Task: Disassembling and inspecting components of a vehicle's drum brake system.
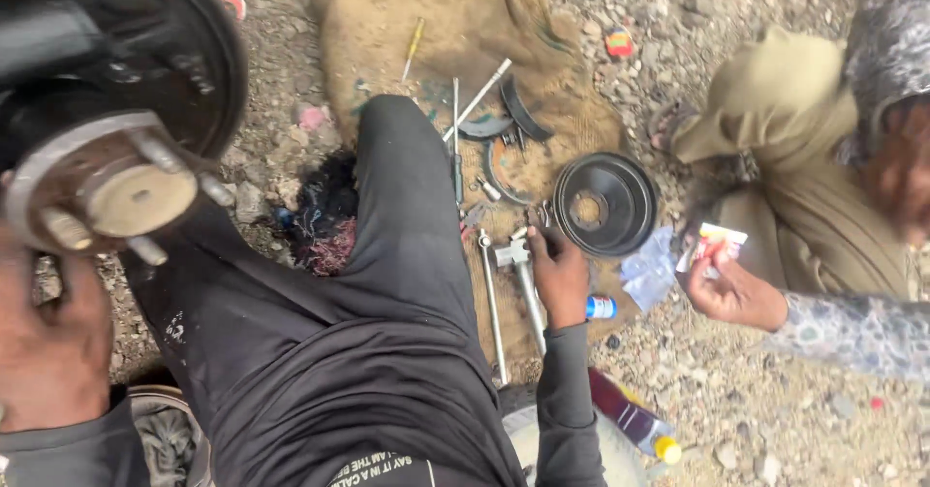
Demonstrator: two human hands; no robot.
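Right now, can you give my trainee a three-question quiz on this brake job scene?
1. True or false: the right hand reaches among tools on the burlap sack.
2. What lies just right of that hand? A) brake drum B) car battery C) tyre
3. Fill in: the left hand rests beside the wheel ____ with studs.

Key: 1 true; 2 A; 3 hub. The other person's hand holds a small packet.

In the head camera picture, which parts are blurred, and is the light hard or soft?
Head view: the left hand and the wheel hub near the lens look soft and blurred; the right hand, the brake drum and the tools on the sack are sharper. Light is soft and even, with no glare.
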